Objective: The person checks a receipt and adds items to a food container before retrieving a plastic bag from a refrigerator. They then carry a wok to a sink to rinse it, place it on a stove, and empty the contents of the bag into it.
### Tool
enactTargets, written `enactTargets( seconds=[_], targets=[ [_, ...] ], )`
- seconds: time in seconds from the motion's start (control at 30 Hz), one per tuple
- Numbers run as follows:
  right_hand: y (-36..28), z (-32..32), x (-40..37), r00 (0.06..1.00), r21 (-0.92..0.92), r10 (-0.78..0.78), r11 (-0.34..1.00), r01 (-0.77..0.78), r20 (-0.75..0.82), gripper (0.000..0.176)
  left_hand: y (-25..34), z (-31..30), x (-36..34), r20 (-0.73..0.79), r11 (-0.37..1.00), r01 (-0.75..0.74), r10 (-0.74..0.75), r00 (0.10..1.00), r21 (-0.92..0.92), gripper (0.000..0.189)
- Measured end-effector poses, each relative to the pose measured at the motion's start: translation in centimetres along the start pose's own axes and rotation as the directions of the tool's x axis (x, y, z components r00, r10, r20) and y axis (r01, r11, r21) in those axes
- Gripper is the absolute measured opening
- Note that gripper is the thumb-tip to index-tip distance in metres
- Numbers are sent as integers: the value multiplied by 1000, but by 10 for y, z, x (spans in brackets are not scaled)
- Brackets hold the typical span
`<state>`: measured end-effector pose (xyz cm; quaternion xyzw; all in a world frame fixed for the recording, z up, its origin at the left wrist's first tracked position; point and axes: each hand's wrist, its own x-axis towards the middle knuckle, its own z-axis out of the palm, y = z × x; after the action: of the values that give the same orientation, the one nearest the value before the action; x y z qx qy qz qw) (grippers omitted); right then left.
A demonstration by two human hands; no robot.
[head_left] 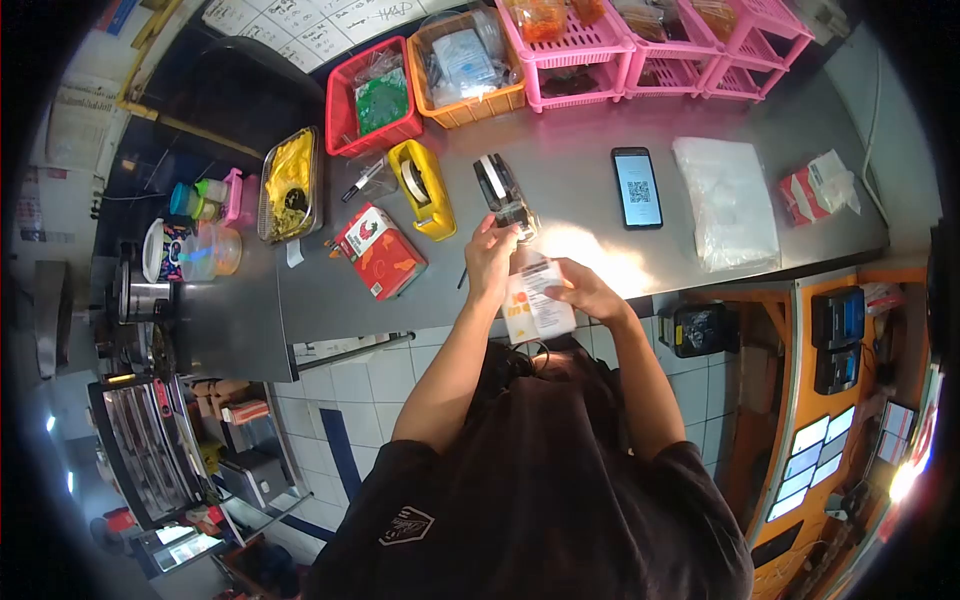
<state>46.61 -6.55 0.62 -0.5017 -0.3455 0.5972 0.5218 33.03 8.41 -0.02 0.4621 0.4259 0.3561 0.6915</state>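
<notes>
My right hand (590, 290) grips the right side of a white paper bag (540, 312) with orange and dark print, just past the near edge of the counter. Closed fingers of my left hand (488, 262) are at the near end of a dark, stapler-like device (495, 182) with a pale strip along it. Its exact kind is hard to make out. The bag's upper end lies between both hands. Left of the device, a yellow tape dispenser (424, 192) stands beside a red box (380, 252).
On the steel counter (585, 195) lie a phone (637, 188) with a QR code and a stack of clear plastic bags (727, 205). A red basket (372, 142), an orange basket (470, 112) and pink racks (580, 90) line the back. A yellow-filled tray (291, 185) sits left.
</notes>
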Motion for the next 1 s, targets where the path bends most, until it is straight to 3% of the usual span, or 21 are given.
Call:
enactTargets(
  seconds=[0.03,0.1,0.13,0.17,0.2,0.23,0.27,0.3,0.37,0.43,0.47,0.53,0.63,0.8,0.87,1.0],
  targets=[
    [1,-2,-10,1000,-4,4,1000,-4,4,54,-1,1,0,7,999,-25,24,1000,23,19],
    [-1,-4,-30,991,227,41,974,-11,-127,47,-4,5,-11,49,989,-126,122,991,75,20],
    [-5,1,-36,979,307,22,951,43,-204,42,-5,8,-13,52,941,-253,248,967,227,19],
    [-3,3,-42,977,304,26,952,41,-213,42,-11,4,-14,57,943,-249,242,968,220,19],
    [1,3,-47,954,384,52,921,69,-296,42,-22,-7,-14,77,726,-343,373,924,596,17],
    [1,5,-52,924,457,82,883,107,-374,42,-21,-11,-18,154,367,-357,480,864,859,15],
    [0,6,-54,893,446,97,886,123,-439,44,-20,-11,-18,169,367,-373,481,860,852,15],
    [-4,7,-56,885,448,95,884,137,-457,44,-3,-5,-28,148,461,-340,404,903,820,15],
    [-14,9,-65,887,283,45,954,99,-460,51,39,9,-55,159,676,-261,210,965,689,17],
    [-18,11,-66,877,205,19,974,91,-481,55,69,16,-70,325,625,-304,85,942,719,20],
    [-22,14,-65,867,140,-44,982,130,-496,56,86,26,-78,325,627,-304,84,942,718,20],
    [-28,18,-65,867,53,-125,984,171,-483,59,111,39,-90,536,715,-348,-44,843,606,21],
    [-46,27,-66,872,14,-138,987,163,-469,58,110,47,-87,580,747,-414,46,813,521,22],
    [-66,36,-76,896,15,-143,986,165,-420,57,113,45,-80,520,672,-370,-26,854,641,31],
    [-68,37,-78,891,37,-160,980,193,-424,58,120,42,-83,456,651,-286,-105,884,703,34],
    [-70,39,-80,888,57,-146,980,189,-435,58,120,35,-91,451,643,-319,-47,891,696,38]
  ],
)
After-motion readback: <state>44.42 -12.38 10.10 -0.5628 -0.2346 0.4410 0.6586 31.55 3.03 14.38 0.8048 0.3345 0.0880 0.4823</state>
